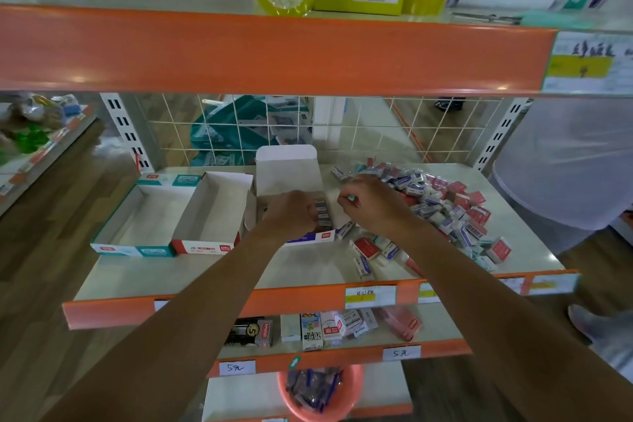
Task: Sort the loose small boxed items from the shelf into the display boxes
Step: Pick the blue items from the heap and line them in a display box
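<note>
Middle shelf point(205, 271), seen from above. The left hand point(291, 212) reaches into the blue-fronted display box point(315, 237), whose lid stands upright at 12 o'clock. Its fingers curl against the row of small boxes point(322, 216) packed inside; whether they grip or merely steady the row cannot be told. The right hand point(375, 207), just at 3 o'clock of that box, pinches one teal-ended small box point(351, 198) between thumb and fingertips. The pile of loose small boxes point(445, 205) lies further toward 3 o'clock. At 9 o'clock stand the red-fronted display box point(212, 212) and, beyond it, the teal-fronted display box point(144, 219).
</note>
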Tool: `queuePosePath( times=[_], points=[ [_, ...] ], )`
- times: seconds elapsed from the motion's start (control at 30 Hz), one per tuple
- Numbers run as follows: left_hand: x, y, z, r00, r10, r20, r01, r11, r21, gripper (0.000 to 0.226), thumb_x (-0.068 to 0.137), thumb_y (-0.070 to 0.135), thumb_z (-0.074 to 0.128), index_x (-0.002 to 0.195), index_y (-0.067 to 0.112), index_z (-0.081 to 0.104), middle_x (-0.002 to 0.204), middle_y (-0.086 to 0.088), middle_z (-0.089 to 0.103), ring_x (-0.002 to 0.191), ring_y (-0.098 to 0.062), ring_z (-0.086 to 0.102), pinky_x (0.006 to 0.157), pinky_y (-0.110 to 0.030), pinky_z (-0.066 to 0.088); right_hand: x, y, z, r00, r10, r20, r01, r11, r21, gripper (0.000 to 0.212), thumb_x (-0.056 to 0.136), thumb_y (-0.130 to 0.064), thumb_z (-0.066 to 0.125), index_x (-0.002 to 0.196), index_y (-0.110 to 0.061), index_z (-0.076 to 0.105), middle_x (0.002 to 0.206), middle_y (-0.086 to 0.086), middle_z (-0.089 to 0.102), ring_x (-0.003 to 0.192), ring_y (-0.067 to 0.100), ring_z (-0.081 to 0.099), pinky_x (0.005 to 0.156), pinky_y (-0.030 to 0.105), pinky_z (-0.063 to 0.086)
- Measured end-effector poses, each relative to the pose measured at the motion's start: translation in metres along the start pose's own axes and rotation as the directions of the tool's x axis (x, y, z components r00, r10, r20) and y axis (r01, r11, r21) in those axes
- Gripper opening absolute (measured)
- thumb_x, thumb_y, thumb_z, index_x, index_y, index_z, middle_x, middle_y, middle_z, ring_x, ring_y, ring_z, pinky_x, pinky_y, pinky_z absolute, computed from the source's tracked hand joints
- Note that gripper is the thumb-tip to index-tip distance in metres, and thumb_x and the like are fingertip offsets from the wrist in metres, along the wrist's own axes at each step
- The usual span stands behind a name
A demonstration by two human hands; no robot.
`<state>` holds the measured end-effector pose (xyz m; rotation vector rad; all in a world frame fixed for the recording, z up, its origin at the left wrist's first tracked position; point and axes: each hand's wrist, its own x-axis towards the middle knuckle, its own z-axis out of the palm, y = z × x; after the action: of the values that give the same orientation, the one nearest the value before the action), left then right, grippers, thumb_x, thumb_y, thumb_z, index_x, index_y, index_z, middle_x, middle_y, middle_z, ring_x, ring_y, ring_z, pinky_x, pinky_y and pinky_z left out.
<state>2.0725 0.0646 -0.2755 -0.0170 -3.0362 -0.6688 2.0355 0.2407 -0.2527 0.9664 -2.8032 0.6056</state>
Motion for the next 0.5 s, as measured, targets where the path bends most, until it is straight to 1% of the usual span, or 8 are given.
queuePosePath(
  times=[0.1,0.17,0.3,0.43,0.5],
  points=[
    [-0.002,-0.004,0.004,0.999,0.006,-0.031,-0.007,1.0,-0.017,0.012,0.09,0.021,0.063,0.097,0.011,0.064,0.096,-0.003,0.065,0.079,-0.01,0.051,0.081,-0.019,0.042,-0.002,-0.001,-0.001,1.0,0.0,-0.004,0.0,1.0,0.0,0.014,0.09,-0.018,0.059,0.079,-0.012,0.066,0.079,-0.004,0.052,0.071,0.014,0.05,0.063,0.026,0.034],
    [-0.002,-0.005,0.004,1.0,0.006,-0.027,-0.007,0.999,-0.035,0.012,0.091,0.02,0.062,0.096,0.01,0.064,0.098,-0.003,0.065,0.079,-0.009,0.051,0.081,-0.017,0.04,-0.003,-0.003,-0.003,1.0,-0.002,-0.006,0.002,1.0,0.001,0.014,0.09,-0.017,0.059,0.08,-0.01,0.067,0.08,-0.003,0.052,0.071,0.013,0.049,0.064,0.025,0.033],
    [0.001,-0.007,0.007,0.999,-0.016,-0.032,0.014,0.998,-0.056,0.014,0.091,0.023,0.062,0.099,0.012,0.065,0.098,-0.002,0.067,0.079,-0.009,0.053,0.081,-0.02,0.043,-0.005,-0.006,-0.007,1.0,0.02,-0.01,-0.02,1.0,-0.012,0.015,0.092,-0.018,0.059,0.086,-0.01,0.07,0.088,0.0,0.058,0.072,0.013,0.051,0.065,0.026,0.037],
    [0.001,-0.008,0.011,0.998,-0.046,-0.037,0.044,0.997,-0.066,0.016,0.09,0.022,0.062,0.103,0.013,0.064,0.1,-0.002,0.066,0.081,-0.01,0.056,0.083,-0.022,0.046,-0.009,-0.006,-0.009,1.0,0.012,-0.014,-0.012,1.0,-0.017,0.014,0.092,-0.018,0.059,0.085,-0.009,0.068,0.087,0.0,0.055,0.074,0.014,0.051,0.066,0.029,0.042],
    [0.001,-0.007,0.009,0.998,-0.047,-0.032,0.045,0.997,-0.066,0.016,0.09,0.023,0.063,0.103,0.014,0.063,0.096,0.001,0.064,0.08,-0.009,0.055,0.084,-0.022,0.046,-0.012,-0.004,-0.009,0.999,0.008,-0.032,-0.008,1.0,-0.013,0.013,0.091,-0.017,0.06,0.084,-0.009,0.067,0.087,0.002,0.057,0.074,0.014,0.052,0.066,0.032,0.045]
  ],
)
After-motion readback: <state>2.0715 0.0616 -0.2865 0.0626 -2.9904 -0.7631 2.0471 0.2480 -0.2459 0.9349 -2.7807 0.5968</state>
